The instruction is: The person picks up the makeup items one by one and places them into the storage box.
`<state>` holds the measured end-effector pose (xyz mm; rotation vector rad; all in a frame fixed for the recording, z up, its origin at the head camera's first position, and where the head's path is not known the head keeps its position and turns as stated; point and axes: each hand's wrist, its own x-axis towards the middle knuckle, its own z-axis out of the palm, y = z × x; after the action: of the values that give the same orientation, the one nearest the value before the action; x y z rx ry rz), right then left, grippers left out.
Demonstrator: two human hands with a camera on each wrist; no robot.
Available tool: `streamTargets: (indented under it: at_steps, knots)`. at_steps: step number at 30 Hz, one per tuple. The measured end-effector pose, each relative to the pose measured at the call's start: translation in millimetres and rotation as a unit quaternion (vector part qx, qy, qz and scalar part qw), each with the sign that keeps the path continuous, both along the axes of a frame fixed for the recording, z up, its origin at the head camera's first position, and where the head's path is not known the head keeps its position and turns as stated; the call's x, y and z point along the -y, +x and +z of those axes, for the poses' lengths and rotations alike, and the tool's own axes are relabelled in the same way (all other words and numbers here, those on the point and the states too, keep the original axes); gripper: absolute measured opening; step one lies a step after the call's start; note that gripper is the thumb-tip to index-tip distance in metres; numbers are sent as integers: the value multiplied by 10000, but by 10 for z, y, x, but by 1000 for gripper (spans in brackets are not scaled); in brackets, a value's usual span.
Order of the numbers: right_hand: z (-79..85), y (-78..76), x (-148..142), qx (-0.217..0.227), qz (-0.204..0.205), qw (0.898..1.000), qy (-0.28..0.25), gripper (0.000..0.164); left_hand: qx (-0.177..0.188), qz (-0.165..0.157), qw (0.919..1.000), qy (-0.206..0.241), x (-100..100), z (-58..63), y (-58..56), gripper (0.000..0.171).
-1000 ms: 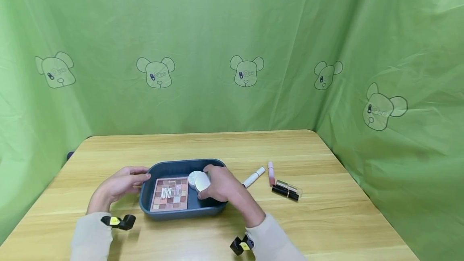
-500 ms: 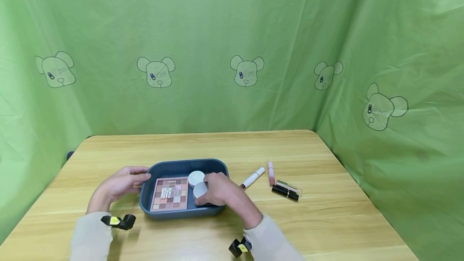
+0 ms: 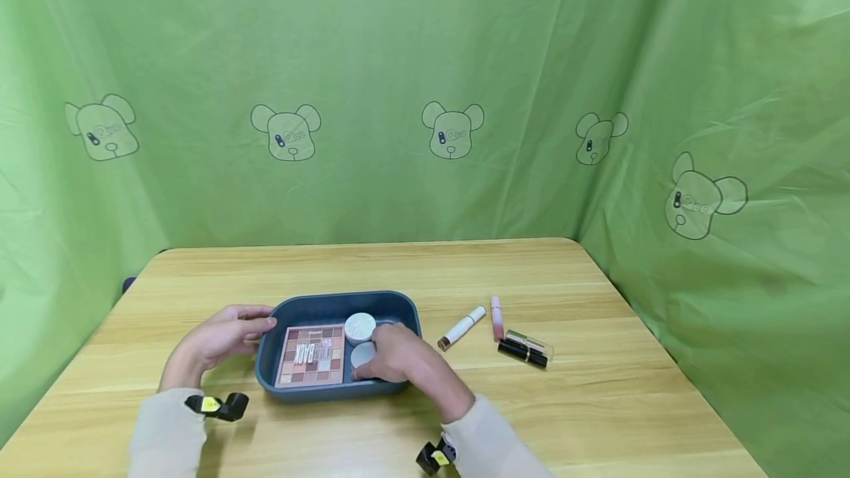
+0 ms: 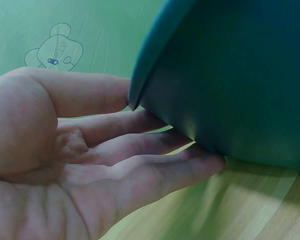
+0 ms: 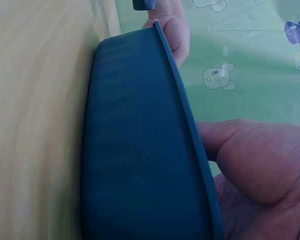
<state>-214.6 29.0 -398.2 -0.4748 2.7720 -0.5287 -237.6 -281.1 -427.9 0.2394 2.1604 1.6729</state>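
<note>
A dark blue tray (image 3: 332,392) stands on the table, holding an eyeshadow palette (image 3: 310,355) and a round white compact (image 3: 360,327). My right hand (image 3: 393,352) reaches over the tray's right part and holds a second round compact (image 3: 362,355) low inside, thumb at its near edge; the fingers' far ends are hidden. In the right wrist view the tray's outer wall (image 5: 135,135) hides that hand's fingertips. My left hand (image 3: 215,338) is at the tray's left end. Its relaxed fingers (image 4: 140,142) touch the outer wall, one at the rim.
Right of the tray lie a white-and-brown tube (image 3: 461,327), a pink lip gloss tube (image 3: 496,318), a black tube (image 3: 522,353) and a clear-cased tube (image 3: 531,344). Green curtain (image 3: 372,168) hangs behind the wooden table (image 3: 598,404) and along its sides.
My right hand has lowered the second compact into the tray and drawn slightly nearer, off the first compact, which now shows whole. The left hand stays at the tray's end.
</note>
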Motion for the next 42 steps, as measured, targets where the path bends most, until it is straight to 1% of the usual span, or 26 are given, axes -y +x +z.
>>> streamTargets:
  at_steps: [7, 14, 18, 21, 27, 30, 42]
  knots:
    - [-3, 20, 23, -190, 162, 9996, 105, 64, -22, -46, 10000, -10, 5, 4, -5, 59]
    - [-22, 50, 65, -179, -27, 9998, 46, 82, -27, -31, 10000, -12, 3, 13, 16, 59]
    - [-43, 56, 76, -191, -92, 9998, -29, 83, -24, -29, 10000, -59, -5, 21, 18, 59]
    - [-50, 55, 76, -205, -120, 9997, -98, 77, 16, 22, 10000, -71, -10, 26, 15, 59]
    - [-63, 37, 73, -212, -114, 9995, -184, 57, -9, -14, 10000, -22, -13, 24, 17, 59]
    - [-66, 36, 68, -203, -103, 9995, -226, 51, 3, 11, 10000, -31, -9, 19, 19, 59]
    - [-30, 44, 39, -144, -53, 9993, -335, 43, -34, -5, 10000, -37, 2, -15, 17, 58]
